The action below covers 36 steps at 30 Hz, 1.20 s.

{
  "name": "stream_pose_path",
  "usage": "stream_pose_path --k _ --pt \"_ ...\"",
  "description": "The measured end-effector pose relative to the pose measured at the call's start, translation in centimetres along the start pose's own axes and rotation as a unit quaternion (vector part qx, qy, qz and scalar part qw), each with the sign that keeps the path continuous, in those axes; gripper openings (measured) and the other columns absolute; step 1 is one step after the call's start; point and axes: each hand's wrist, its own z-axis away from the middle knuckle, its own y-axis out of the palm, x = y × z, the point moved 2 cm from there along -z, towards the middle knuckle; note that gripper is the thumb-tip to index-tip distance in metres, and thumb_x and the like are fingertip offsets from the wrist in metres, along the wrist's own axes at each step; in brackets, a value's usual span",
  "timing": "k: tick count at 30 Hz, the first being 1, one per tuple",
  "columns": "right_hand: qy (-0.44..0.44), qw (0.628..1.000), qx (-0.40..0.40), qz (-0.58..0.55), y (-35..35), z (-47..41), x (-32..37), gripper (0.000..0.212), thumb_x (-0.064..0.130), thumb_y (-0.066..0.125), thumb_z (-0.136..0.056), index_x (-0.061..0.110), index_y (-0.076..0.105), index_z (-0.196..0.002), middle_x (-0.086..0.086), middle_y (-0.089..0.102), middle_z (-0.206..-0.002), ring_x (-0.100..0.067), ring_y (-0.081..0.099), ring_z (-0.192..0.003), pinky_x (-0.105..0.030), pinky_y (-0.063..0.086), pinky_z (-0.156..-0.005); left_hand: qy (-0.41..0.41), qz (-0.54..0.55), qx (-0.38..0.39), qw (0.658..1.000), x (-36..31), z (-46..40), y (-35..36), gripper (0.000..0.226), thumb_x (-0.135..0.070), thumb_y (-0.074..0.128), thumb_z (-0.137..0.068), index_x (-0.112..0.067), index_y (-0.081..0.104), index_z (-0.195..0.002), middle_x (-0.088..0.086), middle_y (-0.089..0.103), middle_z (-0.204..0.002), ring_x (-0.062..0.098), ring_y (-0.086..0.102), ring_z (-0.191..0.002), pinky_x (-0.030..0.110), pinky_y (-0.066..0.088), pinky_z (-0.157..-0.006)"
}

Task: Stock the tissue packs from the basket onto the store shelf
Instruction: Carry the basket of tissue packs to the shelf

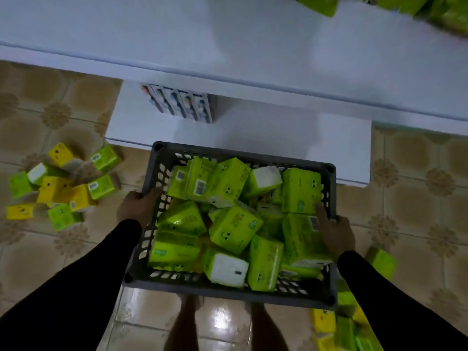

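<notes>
A tiled floor (410,193) lies below a white shelf (228,41). The basket (331,188), heaped with tissue packs (234,230), is gripped at both rims by left hand (138,206) and right hand (336,234); if tilted, packs could spill.
</notes>
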Motion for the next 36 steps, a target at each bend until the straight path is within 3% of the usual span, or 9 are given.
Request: stream_pose_path --k 2,6,9,17,20,27,33,36 --pt "0.013 1.0 -0.013 -0.003 2.8 -2.7 -1.5 0.064 0.07 0.05 -0.088 0.008 0.054 -0.102 -0.006 0.043 -0.072 -0.023 0.044 -0.061 -0.034 0.027 -0.052 0.006 -0.013 0.0 1.0 0.8 -3.7 2.9 0.058 -0.058 0.06 -0.085 -0.008 0.064 -0.113 0.015 0.065 -0.11 0.035 0.059 -0.096 0.044 0.047 -0.082" --pt "0.02 1.0 -0.016 -0.017 8.3 -7.7 -4.0 0.06 0.074 0.05 -0.084 0.016 0.04 -0.073 -0.005 0.036 -0.063 -0.023 0.038 -0.054 -0.031 0.026 -0.053 0.029 -0.041 0.019 0.999 1.7 -10.3 7.7 0.057 -0.058 0.059 -0.087 -0.009 0.064 -0.115 0.014 0.064 -0.111 0.03 0.054 -0.089 0.037 0.039 -0.075" --pt "0.021 0.999 -0.022 -0.028 11.4 -10.6 -5.0 0.062 0.073 0.051 -0.085 0.014 0.041 -0.072 -0.006 0.036 -0.061 -0.024 0.038 -0.053 -0.031 0.027 -0.054 0.04 -0.045 0.03 0.998 2.5 -14.7 10.4 0.059 -0.061 0.059 -0.085 -0.01 0.065 -0.114 0.015 0.066 -0.107 0.031 0.058 -0.088 0.038 0.042 -0.073" --pt "0.012 0.998 -0.025 -0.049 16.0 -15.5 -6.2 0.053 0.071 0.052 -0.086 0.022 0.039 -0.07 -0.004 0.038 -0.062 -0.023 0.04 -0.053 -0.03 0.028 -0.054 0.029 -0.032 0.04 0.998 3.5 -19.9 14.5 0.062 -0.059 0.062 -0.084 -0.011 0.06 -0.123 0.014 0.064 -0.118 0.034 0.059 -0.104 0.041 0.046 -0.085" --pt "0.007 0.998 -0.029 -0.054 16.8 -16.0 -6.1 0.051 0.064 0.055 -0.088 0.018 0.041 -0.072 -0.004 0.039 -0.061 -0.022 0.041 -0.053 -0.03 0.029 -0.054 0.019 -0.016 0.039 0.999 4.2 -20.4 15.0 0.061 -0.058 0.064 -0.083 -0.011 0.06 -0.121 0.015 0.064 -0.115 0.035 0.06 -0.101 0.044 0.049 -0.088" --pt "0.004 0.999 -0.029 -0.026 17.0 -15.5 -6.6 0.059 0.072 0.054 -0.082 0.014 0.047 -0.085 0.001 0.036 -0.065 -0.019 0.039 -0.055 -0.03 0.028 -0.053 0.009 -0.01 0.047 0.999 5.0 -20.5 15.2 0.057 -0.059 0.065 -0.08 -0.014 0.059 -0.115 0.011 0.066 -0.106 0.034 0.063 -0.093 0.049 0.053 -0.087" --pt "0.011 1.0 -0.018 -0.018 17.1 -14.0 -7.4 0.06 0.066 0.054 -0.086 0.009 0.051 -0.106 -0.007 0.049 -0.076 -0.023 0.047 -0.06 -0.034 0.034 -0.054 -0.007 -0.006 0.058 0.998 6.5 -19.7 14.7 0.053 -0.058 0.062 -0.084 -0.014 0.059 -0.114 0.011 0.065 -0.106 0.032 0.062 -0.089 0.044 0.05 -0.078" --pt "0.015 0.999 -0.027 -0.033 17.1 -14.0 -7.3 0.058 0.068 0.054 -0.084 0.011 0.053 -0.098 -0.008 0.051 -0.075 -0.024 0.049 -0.061 -0.032 0.034 -0.053 -0.01 0.002 0.056 0.998 6.5 -19.7 14.9 0.055 -0.056 0.062 -0.086 -0.013 0.059 -0.12 0.011 0.065 -0.109 0.032 0.061 -0.09 0.042 0.046 -0.076"
